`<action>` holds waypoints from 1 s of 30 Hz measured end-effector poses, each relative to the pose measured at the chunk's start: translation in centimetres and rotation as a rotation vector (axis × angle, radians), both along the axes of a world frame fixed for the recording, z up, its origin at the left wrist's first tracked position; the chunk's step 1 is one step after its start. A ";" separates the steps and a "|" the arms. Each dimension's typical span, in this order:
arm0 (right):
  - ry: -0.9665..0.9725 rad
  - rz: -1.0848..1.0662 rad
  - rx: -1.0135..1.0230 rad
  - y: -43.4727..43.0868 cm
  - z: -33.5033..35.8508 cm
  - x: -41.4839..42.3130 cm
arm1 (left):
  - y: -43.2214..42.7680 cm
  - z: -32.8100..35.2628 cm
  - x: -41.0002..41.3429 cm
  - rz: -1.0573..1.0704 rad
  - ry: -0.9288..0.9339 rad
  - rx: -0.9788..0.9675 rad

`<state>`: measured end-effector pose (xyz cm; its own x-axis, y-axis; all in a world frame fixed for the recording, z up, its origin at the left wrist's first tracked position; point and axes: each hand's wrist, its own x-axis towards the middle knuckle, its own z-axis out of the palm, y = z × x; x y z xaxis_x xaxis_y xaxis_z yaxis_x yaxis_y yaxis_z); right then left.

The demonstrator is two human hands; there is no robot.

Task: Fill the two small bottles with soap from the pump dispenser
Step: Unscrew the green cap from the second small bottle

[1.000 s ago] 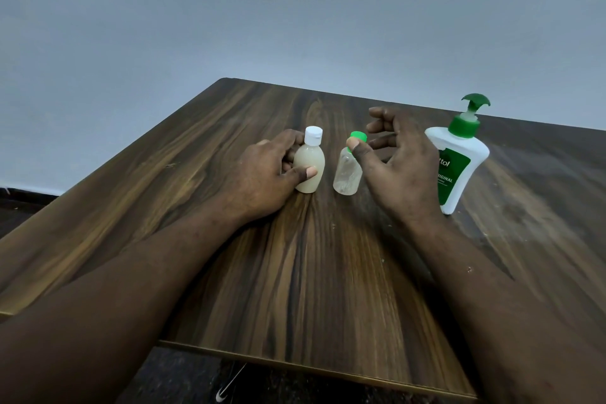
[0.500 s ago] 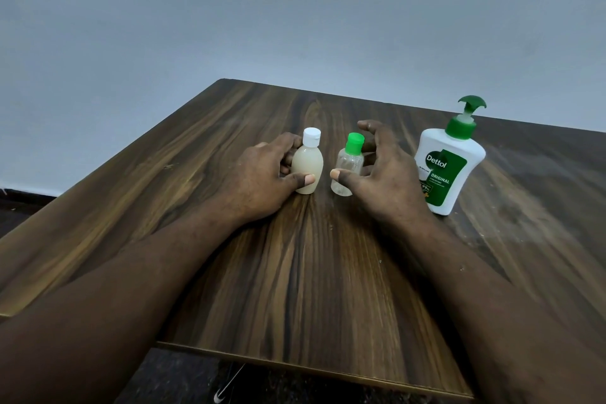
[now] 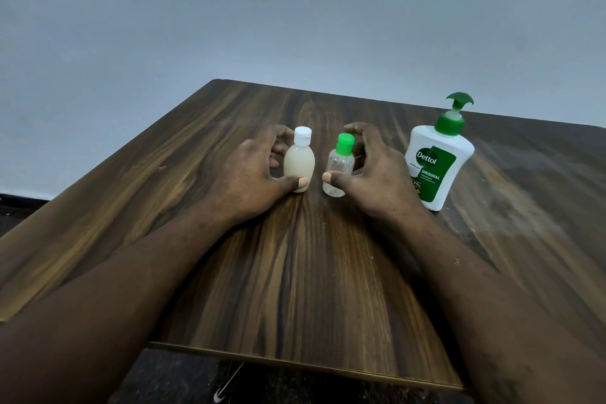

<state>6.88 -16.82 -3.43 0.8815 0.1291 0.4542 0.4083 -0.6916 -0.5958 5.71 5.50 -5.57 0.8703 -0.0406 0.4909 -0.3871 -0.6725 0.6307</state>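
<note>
At eleven o'clock on the counter (image 3: 311, 272) your left grip (image 3: 249, 177) holds the filled white-capped bottle (image 3: 299, 164); at twelve your right grip (image 3: 377, 180) curls round the clear green-capped bottle (image 3: 339, 167). Uncap that one upright, then set it under the pump dispenser (image 3: 436, 164) at two o'clock.

Glossy white plastic pump dispenser (image 3: 433, 174), clear plastic bottle (image 3: 341, 165) and translucent plastic bottle (image 3: 299, 167) on smooth, faintly sheened wood-grain table (image 3: 295, 272).
</note>
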 end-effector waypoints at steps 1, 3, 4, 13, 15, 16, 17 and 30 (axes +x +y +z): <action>-0.001 0.003 -0.004 0.0 0.0 0.0 | 0.1 0.1 0.0 0.011 -0.018 -0.016; 0.002 0.017 -0.003 0.0 0.1 -0.1 | 0.2 0.3 -0.2 0.036 -0.042 -0.062; 0.007 0.025 -0.002 0.0 0.1 -0.2 | 0.3 0.3 -0.4 0.036 -0.047 -0.094; 0.144 0.077 -0.078 -1.3 2.3 -0.9 | -0.6 2.4 -4.1 -0.021 -0.505 0.117; 0.145 0.093 -0.118 -1.7 2.5 -1.0 | -2.5 2.6 -4.8 -0.117 -0.334 0.196; 0.146 0.104 -0.114 -2.0 2.4 -1.1 | -3.5 2.4 -4.8 -0.141 -0.237 0.221; 0.147 0.115 -0.103 -2.3 2.3 -1.2 | -4.6 1.9 -4.7 -0.141 -0.154 0.233; 0.019 0.220 0.100 -4.8 1.3 -1.2 | -10.0 2.4 -1.6 -0.015 0.109 0.226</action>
<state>5.66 -21.59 -2.11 0.8456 0.2741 0.4581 0.5307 -0.5244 -0.6658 4.14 -4.47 -3.20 0.9160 -0.1519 0.3714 -0.3361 -0.7961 0.5033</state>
